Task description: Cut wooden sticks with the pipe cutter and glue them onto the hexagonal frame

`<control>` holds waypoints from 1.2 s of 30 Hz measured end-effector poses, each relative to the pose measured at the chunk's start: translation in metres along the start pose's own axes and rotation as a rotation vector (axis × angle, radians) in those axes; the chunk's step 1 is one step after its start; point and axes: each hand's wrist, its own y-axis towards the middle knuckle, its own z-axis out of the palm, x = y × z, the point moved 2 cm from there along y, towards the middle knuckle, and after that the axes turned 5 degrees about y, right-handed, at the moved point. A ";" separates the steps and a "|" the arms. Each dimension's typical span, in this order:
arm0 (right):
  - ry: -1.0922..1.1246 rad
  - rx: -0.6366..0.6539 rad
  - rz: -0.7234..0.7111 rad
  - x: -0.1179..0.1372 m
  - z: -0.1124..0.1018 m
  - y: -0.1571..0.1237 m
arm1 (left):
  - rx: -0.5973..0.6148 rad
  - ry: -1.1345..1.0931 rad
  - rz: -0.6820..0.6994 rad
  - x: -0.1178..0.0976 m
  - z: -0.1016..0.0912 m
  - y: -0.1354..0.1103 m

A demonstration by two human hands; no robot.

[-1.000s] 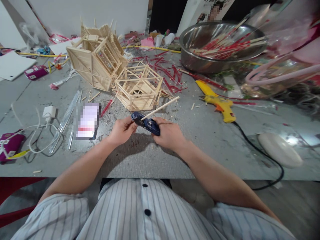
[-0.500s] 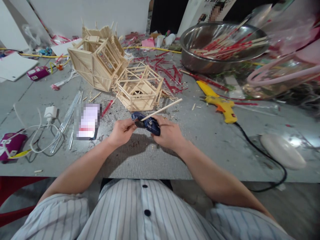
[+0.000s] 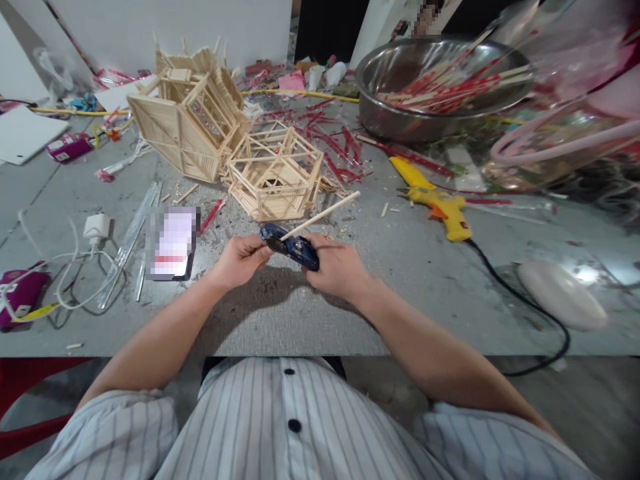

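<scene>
A thin wooden stick (image 3: 323, 215) slants up to the right from between my two hands. My left hand (image 3: 240, 260) pinches its near end, fingers closed. My right hand (image 3: 337, 267) is closed on a dark blue cutter (image 3: 290, 245) whose jaws sit at the stick's near end. Just beyond lie a low hexagonal frame of wooden sticks (image 3: 274, 172) and a bigger stick structure (image 3: 187, 113) tipped on its side.
A yellow glue gun (image 3: 437, 200) with a black cord lies at right. A steel bowl (image 3: 395, 120) holds red-wrapped sticks. A phone (image 3: 173, 243), clear glue sticks, a white charger (image 3: 97, 227) and cables lie at left. Red wrappers litter the grey table (image 3: 425, 267).
Hands, cutter and stick stay almost still; the whole view has shifted slightly, and the stick's far tip sits a little lower than half a second ago.
</scene>
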 end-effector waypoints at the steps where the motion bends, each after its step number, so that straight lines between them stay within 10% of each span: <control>1: -0.004 0.000 0.006 0.000 0.000 0.000 | -0.004 0.008 -0.001 0.000 0.000 0.000; 18: 0.215 -0.150 -0.259 -0.011 0.001 0.009 | -0.180 0.236 0.142 0.001 0.000 -0.003; 26: 0.250 -0.122 -0.286 -0.016 -0.001 0.010 | -0.112 -0.102 -0.008 0.002 -0.002 0.000; 36: -0.185 -0.014 0.063 -0.044 0.004 0.025 | -0.027 -0.254 -0.289 0.007 -0.010 0.006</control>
